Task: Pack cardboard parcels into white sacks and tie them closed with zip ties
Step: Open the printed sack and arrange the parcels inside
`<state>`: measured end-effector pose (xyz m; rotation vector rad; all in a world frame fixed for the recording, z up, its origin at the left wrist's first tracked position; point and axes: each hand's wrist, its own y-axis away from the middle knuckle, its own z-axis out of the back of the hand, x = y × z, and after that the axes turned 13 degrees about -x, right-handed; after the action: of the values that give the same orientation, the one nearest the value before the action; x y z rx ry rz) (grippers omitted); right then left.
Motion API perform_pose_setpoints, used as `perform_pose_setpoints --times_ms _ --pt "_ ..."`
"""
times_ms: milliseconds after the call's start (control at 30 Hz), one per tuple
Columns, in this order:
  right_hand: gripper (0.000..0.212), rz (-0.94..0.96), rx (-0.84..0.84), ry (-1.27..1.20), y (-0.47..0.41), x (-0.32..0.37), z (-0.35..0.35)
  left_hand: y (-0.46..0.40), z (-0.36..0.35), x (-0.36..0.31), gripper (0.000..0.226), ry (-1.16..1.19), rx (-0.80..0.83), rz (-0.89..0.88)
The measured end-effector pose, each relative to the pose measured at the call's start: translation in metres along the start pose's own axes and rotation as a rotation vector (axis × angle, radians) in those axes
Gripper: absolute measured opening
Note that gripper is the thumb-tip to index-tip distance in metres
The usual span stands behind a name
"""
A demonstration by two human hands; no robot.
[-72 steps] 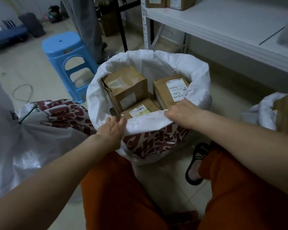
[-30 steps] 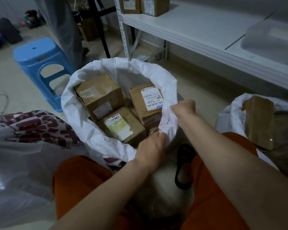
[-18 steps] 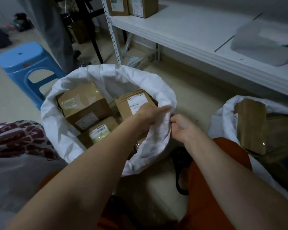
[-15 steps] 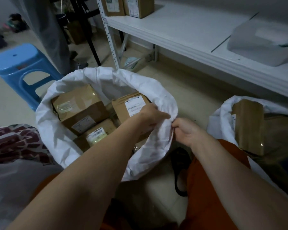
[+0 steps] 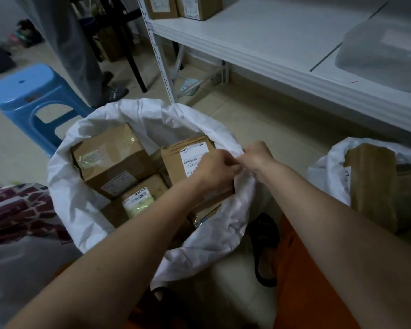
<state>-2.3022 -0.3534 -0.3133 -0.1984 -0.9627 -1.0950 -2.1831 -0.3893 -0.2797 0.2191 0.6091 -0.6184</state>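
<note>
An open white sack (image 5: 76, 200) stands on the floor between my knees, its rim rolled outward. Inside lie three cardboard parcels with labels: a large one (image 5: 112, 160) at the left, a small one (image 5: 138, 198) in front, and one (image 5: 183, 153) at the right, partly hidden behind my hands. My left hand (image 5: 215, 170) and my right hand (image 5: 256, 157) meet at the sack's right rim, both closed on the white fabric there. No zip tie is in view.
A second white sack (image 5: 328, 176) holding cardboard stands at the right. A filled sack with red print (image 5: 22, 210) lies at the left. A blue stool (image 5: 31, 93) stands behind. A white shelf (image 5: 271, 53) with boxes (image 5: 180, 5) runs along the right. Someone's grey trouser leg (image 5: 76, 48) is behind.
My hands went from the near rim to the right rim of the sack and came together there, pinching the fabric. The view has shifted right.
</note>
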Motion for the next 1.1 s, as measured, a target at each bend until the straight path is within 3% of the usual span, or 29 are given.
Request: perform_pose_setpoints --times_ms 67,167,233,400,467,533,600,633,667,733,833,933,1000,1100 --pt "0.027 -0.032 0.018 -0.109 0.0 -0.004 0.0 -0.019 0.016 0.014 0.024 -0.176 -0.162 -0.083" --pt "0.021 -0.109 0.012 -0.261 -0.007 -0.007 0.009 -0.051 0.027 0.037 0.05 -0.385 -0.25 -0.155" --pt "0.02 -0.194 0.014 -0.28 -0.014 -0.01 0.017 -0.073 0.029 0.046 0.059 -0.389 -0.241 -0.168" --pt "0.024 -0.324 0.086 -0.344 -0.023 -0.016 0.022 -0.118 0.04 0.049 0.032 -0.522 -0.087 -0.218" --pt "0.016 -0.33 0.081 -0.284 -0.031 -0.013 0.022 -0.132 0.048 0.044 0.03 -0.543 -0.002 -0.252" --pt "0.005 -0.216 -0.005 -0.035 -0.036 -0.004 0.022 -0.146 0.06 0.035 0.032 -0.459 0.116 -0.162" --pt "0.032 0.163 -0.255 0.376 -0.034 0.012 0.017 -0.16 0.072 0.026 0.038 -0.453 0.242 -0.065" --pt "0.04 0.38 -0.336 0.437 -0.024 0.025 0.013 -0.165 0.076 0.021 0.042 -0.483 0.286 -0.042" --pt "0.042 0.534 -0.335 0.415 -0.014 0.038 0.007 -0.169 0.079 0.016 0.045 -0.506 0.31 -0.021" --pt "0.036 0.626 -0.187 0.41 -0.005 0.056 -0.007 -0.174 0.08 0.009 0.044 -0.484 0.33 0.053" --pt "0.007 0.521 -0.085 0.464 -0.017 0.062 -0.017 -0.173 0.079 0.005 0.04 -0.414 0.349 0.098" --pt "0.026 0.306 0.03 0.31 -0.04 0.066 -0.008 -0.166 0.086 0.006 0.037 -0.293 0.266 -0.001" --pt "0.029 0.149 0.102 0.21 -0.052 0.069 0.001 -0.159 0.095 0.012 0.051 -0.243 0.175 -0.037" --pt "0.033 -0.025 0.163 0.029 -0.057 0.068 0.012 -0.146 0.114 0.03 0.054 -0.513 0.119 -0.084"
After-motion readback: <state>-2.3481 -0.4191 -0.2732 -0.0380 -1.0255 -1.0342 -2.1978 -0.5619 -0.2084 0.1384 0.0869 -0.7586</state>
